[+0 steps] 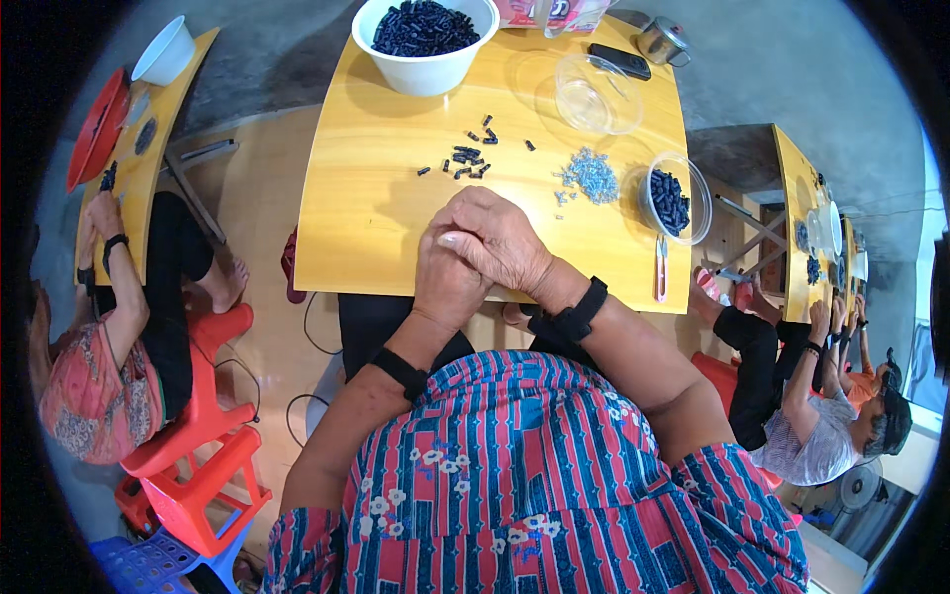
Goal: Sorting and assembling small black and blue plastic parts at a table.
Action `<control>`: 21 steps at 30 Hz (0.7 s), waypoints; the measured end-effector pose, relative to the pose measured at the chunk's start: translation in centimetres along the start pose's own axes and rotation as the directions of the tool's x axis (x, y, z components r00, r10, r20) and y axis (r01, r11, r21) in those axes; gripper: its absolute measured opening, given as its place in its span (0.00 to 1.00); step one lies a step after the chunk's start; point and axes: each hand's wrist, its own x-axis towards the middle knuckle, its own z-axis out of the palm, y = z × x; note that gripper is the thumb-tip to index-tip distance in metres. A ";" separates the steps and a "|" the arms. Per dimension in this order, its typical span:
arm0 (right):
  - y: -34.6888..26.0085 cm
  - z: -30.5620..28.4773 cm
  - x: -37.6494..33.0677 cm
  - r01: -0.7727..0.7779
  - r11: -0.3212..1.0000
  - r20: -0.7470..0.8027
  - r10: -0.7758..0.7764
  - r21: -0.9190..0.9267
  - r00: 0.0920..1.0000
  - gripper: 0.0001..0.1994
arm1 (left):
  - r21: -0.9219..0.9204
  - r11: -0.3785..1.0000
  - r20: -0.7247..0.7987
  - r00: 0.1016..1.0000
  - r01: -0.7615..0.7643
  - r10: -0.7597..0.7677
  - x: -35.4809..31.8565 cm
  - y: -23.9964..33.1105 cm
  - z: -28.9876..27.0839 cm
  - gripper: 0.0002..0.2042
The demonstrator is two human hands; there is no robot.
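Note:
My left hand (445, 282) and my right hand (500, 233) are clasped together at the near edge of the yellow table. The right lies over the left, with its fingers curled round it. Both are closed; whatever may be between them is hidden. Just beyond lie several small black tubular pieces (467, 155) in a loose group. To their right is a heap of tiny clear plastic pieces (592, 176). A round clear tub (703, 220) with black pieces in it stands near the right edge.
On the wooden table (366, 228), a white bowl (421, 77) full of black pieces stands at the back left. Behind right are a clear container (598, 119), a black phone (619, 61) and a metal mug (661, 42). A pink-handled tool (661, 282) lies front right. People work at side tables.

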 end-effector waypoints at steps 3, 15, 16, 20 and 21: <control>-0.1 0.2 0.0 0.044 0.999 0.013 -0.044 -0.025 0.999 0.10 | -0.047 0.998 0.013 0.999 0.044 -0.043 0.0 0.0 -0.1 0.14; 0.1 1.3 -0.3 -0.013 1.000 0.025 0.013 -0.025 1.000 0.24 | 0.117 0.990 0.070 0.994 0.077 -0.086 -1.5 -0.5 0.2 0.22; 0.2 1.4 -0.2 -0.007 1.000 0.037 0.008 -0.027 0.999 0.26 | 0.123 0.990 0.057 0.996 0.063 -0.071 -1.5 -0.6 0.3 0.22; 0.5 1.4 -0.3 0.001 0.998 0.061 0.003 -0.061 0.998 0.30 | 0.106 0.994 0.075 0.996 0.040 -0.048 -1.3 -0.6 0.1 0.21; 0.4 1.4 -0.3 0.004 0.998 0.063 0.000 -0.062 0.998 0.30 | 0.106 0.994 0.071 0.996 0.040 -0.048 -1.1 -0.3 0.0 0.21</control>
